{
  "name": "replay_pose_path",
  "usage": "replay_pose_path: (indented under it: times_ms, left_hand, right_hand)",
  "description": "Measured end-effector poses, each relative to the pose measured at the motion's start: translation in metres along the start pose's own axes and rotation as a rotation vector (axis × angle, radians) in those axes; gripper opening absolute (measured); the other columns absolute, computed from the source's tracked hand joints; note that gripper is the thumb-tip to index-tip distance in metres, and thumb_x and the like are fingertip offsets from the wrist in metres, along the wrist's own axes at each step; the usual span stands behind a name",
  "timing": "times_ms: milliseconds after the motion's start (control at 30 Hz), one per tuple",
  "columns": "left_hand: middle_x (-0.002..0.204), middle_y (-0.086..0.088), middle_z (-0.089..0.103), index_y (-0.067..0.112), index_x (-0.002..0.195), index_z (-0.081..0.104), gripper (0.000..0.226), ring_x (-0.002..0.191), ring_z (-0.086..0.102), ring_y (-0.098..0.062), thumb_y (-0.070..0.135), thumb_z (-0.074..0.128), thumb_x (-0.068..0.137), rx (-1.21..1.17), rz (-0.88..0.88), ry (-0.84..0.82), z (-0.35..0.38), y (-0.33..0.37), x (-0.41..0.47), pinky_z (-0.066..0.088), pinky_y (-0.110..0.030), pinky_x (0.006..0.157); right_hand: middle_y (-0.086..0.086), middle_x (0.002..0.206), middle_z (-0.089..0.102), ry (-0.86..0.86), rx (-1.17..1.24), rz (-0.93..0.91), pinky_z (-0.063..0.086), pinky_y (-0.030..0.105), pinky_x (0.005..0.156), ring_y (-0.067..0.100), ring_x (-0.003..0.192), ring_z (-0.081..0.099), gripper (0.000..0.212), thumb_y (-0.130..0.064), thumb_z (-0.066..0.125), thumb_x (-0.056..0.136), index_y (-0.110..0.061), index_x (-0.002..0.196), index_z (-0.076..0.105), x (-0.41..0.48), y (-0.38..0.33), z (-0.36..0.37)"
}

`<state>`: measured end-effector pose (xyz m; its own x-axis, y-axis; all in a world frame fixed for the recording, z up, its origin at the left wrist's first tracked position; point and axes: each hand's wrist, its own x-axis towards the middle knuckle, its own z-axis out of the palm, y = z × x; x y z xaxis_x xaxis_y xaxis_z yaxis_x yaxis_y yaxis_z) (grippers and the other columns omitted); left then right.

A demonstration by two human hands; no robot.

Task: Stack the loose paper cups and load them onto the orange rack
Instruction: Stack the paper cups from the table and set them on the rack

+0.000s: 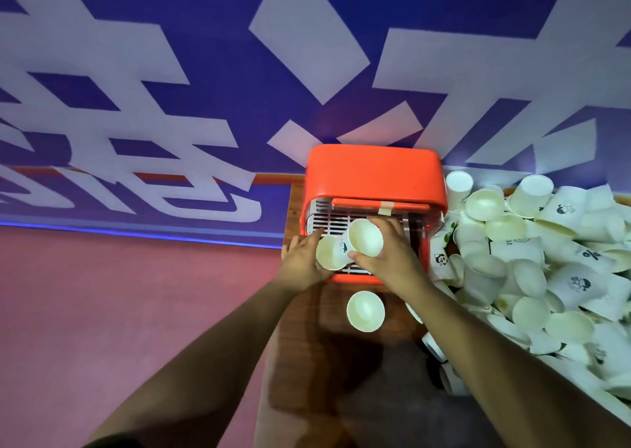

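- Blue wall (170, 72) with big white shapes is rising behind a wooden table (341, 362), and pink floor (102, 294) is showing to the left of it.
- An orange rack (372, 174) is sitting at the table's far edge, its slatted shelf facing the person.
- The left hand (300, 260) is gripping one paper cup (329, 253) by its side wall, just in front of the shelf.
- The right hand (389, 256) is gripping a second cup (365, 241) the same way, mouth tilted toward the camera and its base overlapping the first cup.
- The two cups are looking about to be nested, though whether one is already inside the other is hard to tell.
- These cups are likely handling as very light and thin-walled, so a hard squeeze is risking a dent. Holding low on the wall, or at the stiffer rolled rim, is looking safest.
- Smooth paper is probably sliding easily, so nested cups may be slipping apart if tipped.
- A spare cup (365, 311) is standing mouth-up near the middle of the table, between the forearms.
- A big heap of loose cups (546, 260) is crowding the right side, pressing against the rack's right wall.
- That heap could be spilling toward the shelf opening, and the right forearm is passing close over its edge.
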<state>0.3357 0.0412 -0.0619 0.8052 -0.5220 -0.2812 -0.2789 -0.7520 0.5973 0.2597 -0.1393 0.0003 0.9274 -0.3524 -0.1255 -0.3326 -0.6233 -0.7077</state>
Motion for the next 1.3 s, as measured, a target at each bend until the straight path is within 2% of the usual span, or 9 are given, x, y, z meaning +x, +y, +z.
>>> replay_pose_path:
  times_ms: [267, 400, 533, 633, 767, 867, 1000, 1167, 1300]
  left_hand:
    - [0.137, 0.011, 0.05, 0.034, 0.139, 0.051, 0.075, 0.13, 0.034, -0.017, 0.041, 0.083, 0.072, -0.041, 0.028, 0.003, -0.002, -0.009, -0.006, 0.02, -0.028, 0.096]
    - [0.138, 0.009, 0.05, 0.032, 0.142, 0.05, 0.068, 0.131, 0.032, -0.018, 0.043, 0.076, 0.08, 0.029, 0.021, 0.021, 0.001, -0.007, -0.005, 0.022, -0.028, 0.094]
    - [0.135, 0.004, 0.056, 0.025, 0.139, 0.052, 0.053, 0.13, 0.04, -0.02, 0.025, 0.065, 0.088, -0.046, 0.015, 0.091, 0.001, -0.012, -0.005, 0.026, -0.031, 0.1]
    - [0.124, -0.001, 0.062, 0.017, 0.126, 0.062, 0.039, 0.115, 0.053, -0.022, 0.015, 0.06, 0.088, -0.183, 0.042, 0.191, 0.0, -0.012, -0.006, 0.041, -0.035, 0.1]
    - [0.114, 0.001, 0.066, 0.014, 0.12, 0.065, 0.027, 0.094, 0.061, -0.011, 0.011, 0.057, 0.094, -0.423, -0.017, 0.15, 0.0, 0.001, -0.009, 0.047, -0.015, 0.083]
    - [0.117, 0.003, 0.069, 0.018, 0.122, 0.064, 0.027, 0.108, 0.063, -0.01, 0.025, 0.056, 0.098, -0.542, -0.093, 0.063, 0.007, 0.007, -0.006, 0.048, -0.024, 0.096]
    - [0.118, 0.005, 0.07, 0.021, 0.126, 0.063, 0.034, 0.11, 0.064, -0.01, 0.036, 0.057, 0.096, -0.667, -0.17, -0.062, 0.017, 0.015, 0.0, 0.048, -0.026, 0.099]
    - [0.108, 0.005, 0.073, 0.023, 0.12, 0.065, 0.032, 0.099, 0.069, -0.01, 0.034, 0.065, 0.089, -0.659, -0.138, -0.023, 0.029, 0.003, -0.003, 0.054, -0.036, 0.095]
    - [0.114, 0.005, 0.072, 0.022, 0.124, 0.064, 0.03, 0.1, 0.069, -0.006, 0.024, 0.063, 0.094, -0.523, -0.106, 0.064, 0.027, -0.005, -0.005, 0.055, -0.038, 0.094]
  right_hand:
    - [-0.008, 0.126, 0.048, -0.044, 0.055, -0.054, 0.036, 0.019, 0.095, 0.007, 0.116, 0.048, 0.073, -0.037, 0.085, 0.069, -0.021, 0.132, 0.051, 0.0, -0.008, 0.008]
    - [-0.008, 0.131, 0.046, -0.063, 0.035, -0.057, 0.032, 0.017, 0.097, 0.009, 0.122, 0.046, 0.075, -0.036, 0.084, 0.07, -0.019, 0.134, 0.05, -0.001, 0.001, 0.005]
    - [-0.009, 0.131, 0.045, -0.065, 0.02, -0.065, 0.033, 0.018, 0.095, 0.007, 0.12, 0.045, 0.075, -0.038, 0.084, 0.07, -0.022, 0.134, 0.049, -0.002, 0.003, -0.001]
    - [-0.009, 0.132, 0.045, -0.044, 0.014, -0.082, 0.033, 0.018, 0.097, 0.006, 0.122, 0.043, 0.075, -0.037, 0.083, 0.07, -0.021, 0.134, 0.048, -0.006, 0.007, -0.002]
    - [-0.004, 0.133, 0.044, 0.007, -0.021, -0.054, 0.03, 0.015, 0.097, 0.008, 0.124, 0.04, 0.077, -0.034, 0.083, 0.071, -0.017, 0.136, 0.046, -0.015, 0.017, 0.001]
    - [-0.003, 0.131, 0.042, -0.071, -0.088, -0.068, 0.03, 0.016, 0.096, 0.011, 0.124, 0.041, 0.08, -0.034, 0.083, 0.071, -0.019, 0.139, 0.045, -0.014, 0.024, 0.008]
    - [-0.003, 0.139, 0.044, -0.22, -0.03, 0.055, 0.031, 0.02, 0.094, 0.015, 0.127, 0.044, 0.087, -0.029, 0.084, 0.071, -0.031, 0.145, 0.038, -0.008, 0.029, 0.018]
    - [-0.004, 0.138, 0.052, -0.279, -0.028, 0.136, 0.043, 0.032, 0.097, 0.02, 0.123, 0.051, 0.092, -0.034, 0.085, 0.069, -0.03, 0.145, 0.034, -0.002, 0.034, 0.024]
    - [0.0, 0.144, 0.048, -0.312, 0.004, 0.145, 0.039, 0.03, 0.102, 0.021, 0.129, 0.047, 0.088, -0.027, 0.082, 0.075, -0.024, 0.148, 0.034, -0.001, 0.031, 0.032]
